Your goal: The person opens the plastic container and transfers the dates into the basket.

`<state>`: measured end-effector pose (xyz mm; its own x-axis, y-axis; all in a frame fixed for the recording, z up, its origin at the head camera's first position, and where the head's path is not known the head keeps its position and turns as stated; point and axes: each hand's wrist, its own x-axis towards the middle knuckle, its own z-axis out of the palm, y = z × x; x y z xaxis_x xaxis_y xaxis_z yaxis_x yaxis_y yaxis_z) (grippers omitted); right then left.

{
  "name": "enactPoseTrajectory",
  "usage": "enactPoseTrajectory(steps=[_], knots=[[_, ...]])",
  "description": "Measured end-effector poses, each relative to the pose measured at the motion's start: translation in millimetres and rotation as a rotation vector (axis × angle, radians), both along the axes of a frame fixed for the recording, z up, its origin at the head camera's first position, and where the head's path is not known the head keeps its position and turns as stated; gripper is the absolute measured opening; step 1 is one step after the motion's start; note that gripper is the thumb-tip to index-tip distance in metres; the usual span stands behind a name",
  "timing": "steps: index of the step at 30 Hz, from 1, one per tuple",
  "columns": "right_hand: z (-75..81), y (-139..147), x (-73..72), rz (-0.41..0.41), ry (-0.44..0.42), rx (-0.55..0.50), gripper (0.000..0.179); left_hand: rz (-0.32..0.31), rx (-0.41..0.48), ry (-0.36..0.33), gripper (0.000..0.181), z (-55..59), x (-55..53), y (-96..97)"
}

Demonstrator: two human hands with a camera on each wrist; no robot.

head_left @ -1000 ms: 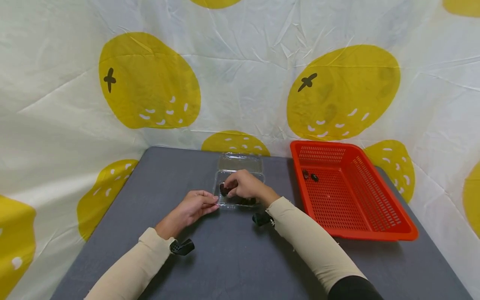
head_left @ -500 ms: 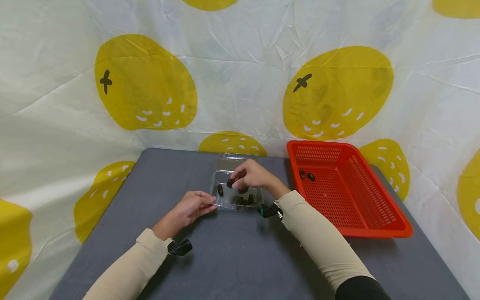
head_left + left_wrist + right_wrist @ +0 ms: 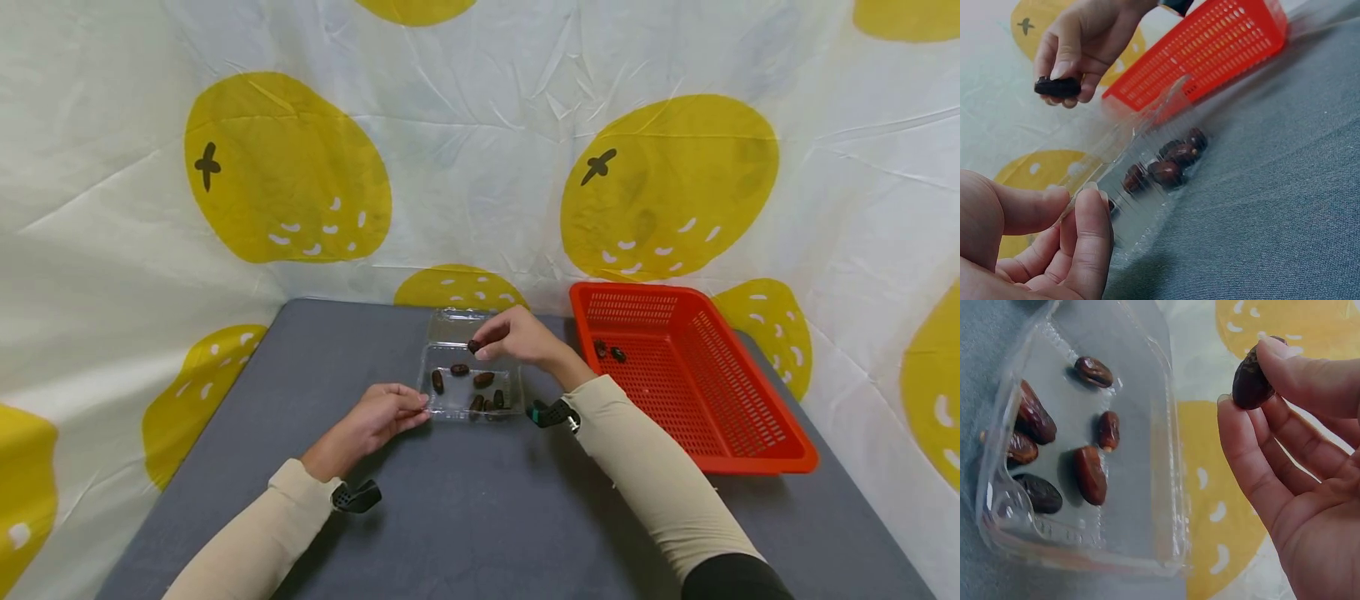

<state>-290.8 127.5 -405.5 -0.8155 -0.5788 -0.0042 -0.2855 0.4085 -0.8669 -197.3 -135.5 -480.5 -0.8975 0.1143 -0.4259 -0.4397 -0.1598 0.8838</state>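
Observation:
A clear plastic clamshell box [image 3: 453, 392] lies with its lid folded back on the grey table. Several brown dates [image 3: 1090, 475] rest spread over its bottom. At the box's near left corner, my left hand [image 3: 384, 417] pinches the rim between thumb and forefinger, seen close in the left wrist view. Above the far part of the box, my right hand [image 3: 517, 337] pinches one dark date [image 3: 1252, 378] between thumb and fingertips, raised clear of the box. In the left wrist view this held date [image 3: 1057, 86] lies nearly level.
To the right of the box stands a red perforated plastic basket [image 3: 750, 358]. Two dark dates [image 3: 617, 354] lie near its left wall. Behind the grey table [image 3: 450, 508] hangs a white sheet [image 3: 480, 183] printed with yellow fruit.
My right hand has lifted a date up and away from the box, moving right. More dates in the box now show. My left hand has kept its hold on the corner.

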Motion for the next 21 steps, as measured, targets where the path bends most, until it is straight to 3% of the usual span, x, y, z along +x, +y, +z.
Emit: enactPoseTrajectory(steps=[21], knots=[[11.2, 33.0, -13.0, -0.118, -0.103, -0.107, 0.029, -0.015, 0.018, 0.002, 0.005, 1.0, 1.3, -4.1]])
